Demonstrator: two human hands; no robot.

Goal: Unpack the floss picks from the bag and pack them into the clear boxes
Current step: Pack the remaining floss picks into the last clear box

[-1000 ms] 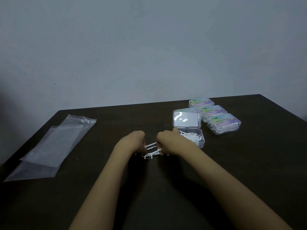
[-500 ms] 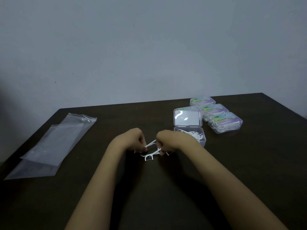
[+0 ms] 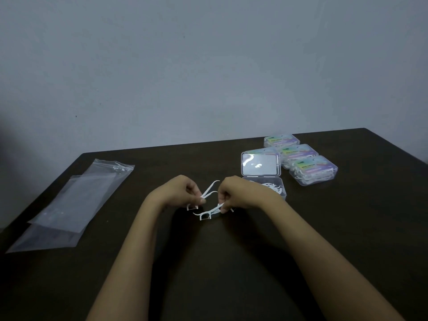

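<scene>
Picks tipped up more vs 1 s ago. Left grip (image 3: 183, 193) and right grip (image 3: 235, 193) each pinch floss picks (image 3: 209, 189) just over bench (image 3: 220, 262), near open clear box (image 3: 283, 193). Prob. light, stiff, slippery; hold by handle, not floss end.

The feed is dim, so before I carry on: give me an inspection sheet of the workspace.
Surface: dark table, dimly lit.
Job's things: floss picks held above the table; open clear box holds more picks, with its lid upright; closed boxes beside it are filled; plastic bags lie flat at the left.
Clutter: nothing seen.
Grippers: left hand and right hand each pinch picks.
Cables: nothing seen.
Surroundings: plain grey wall behind.
</scene>
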